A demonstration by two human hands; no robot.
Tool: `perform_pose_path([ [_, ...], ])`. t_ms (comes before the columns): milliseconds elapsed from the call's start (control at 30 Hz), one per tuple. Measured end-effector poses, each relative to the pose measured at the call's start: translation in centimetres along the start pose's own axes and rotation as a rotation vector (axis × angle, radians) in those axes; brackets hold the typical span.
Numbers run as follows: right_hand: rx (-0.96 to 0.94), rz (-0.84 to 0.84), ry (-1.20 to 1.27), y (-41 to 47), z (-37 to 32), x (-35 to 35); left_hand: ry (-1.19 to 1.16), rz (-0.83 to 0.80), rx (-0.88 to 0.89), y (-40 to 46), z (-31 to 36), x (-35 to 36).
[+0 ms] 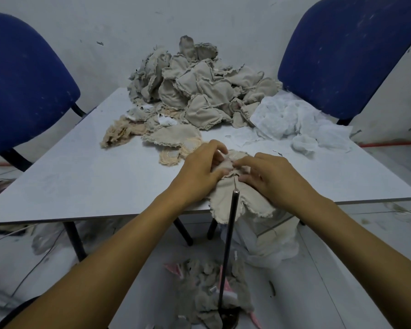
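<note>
A beige sewn fabric piece (226, 200) with frayed edges lies over the near edge of the white table (93, 176). My left hand (199, 169) pinches its upper part from the left. My right hand (268, 176) pinches it from the right, fingertips close to the left hand's. A thin dark metal rod (228, 245) rises from the floor, and its narrow tip meets the fabric between my hands.
A heap of grey-beige fabric pieces (197, 91) fills the far side of the table, with peach pieces (119, 134) at left and white stuffing (294, 122) at right. Two blue chairs (22, 86) flank the table. More fabric pieces (207, 293) lie on the floor around the rod's base.
</note>
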State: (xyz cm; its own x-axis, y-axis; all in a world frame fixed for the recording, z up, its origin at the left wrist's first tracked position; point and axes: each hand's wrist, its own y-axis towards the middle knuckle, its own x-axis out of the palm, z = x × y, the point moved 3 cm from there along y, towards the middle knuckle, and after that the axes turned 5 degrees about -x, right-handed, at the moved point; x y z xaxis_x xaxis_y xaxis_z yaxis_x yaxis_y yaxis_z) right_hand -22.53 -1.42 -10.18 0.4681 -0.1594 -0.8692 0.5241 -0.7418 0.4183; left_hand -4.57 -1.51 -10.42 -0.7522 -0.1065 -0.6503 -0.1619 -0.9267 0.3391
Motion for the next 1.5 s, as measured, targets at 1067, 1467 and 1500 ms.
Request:
perform_pose_path([
  [1067,0.118,-0.151,0.419,0.0,-0.3,-0.7,-0.171,-0.283,-0.143,-0.2,1.9,-0.2],
  [1467,0.018,-0.275,0.449,-1.2,-1.7,-1.2,0.257,-0.293,0.174,-1.5,2.2,-2.3],
  [1500,-0.001,-0.216,0.394,-1.2,-1.9,-1.5,0.257,-0.274,0.209,-1.7,2.5,-2.5],
])
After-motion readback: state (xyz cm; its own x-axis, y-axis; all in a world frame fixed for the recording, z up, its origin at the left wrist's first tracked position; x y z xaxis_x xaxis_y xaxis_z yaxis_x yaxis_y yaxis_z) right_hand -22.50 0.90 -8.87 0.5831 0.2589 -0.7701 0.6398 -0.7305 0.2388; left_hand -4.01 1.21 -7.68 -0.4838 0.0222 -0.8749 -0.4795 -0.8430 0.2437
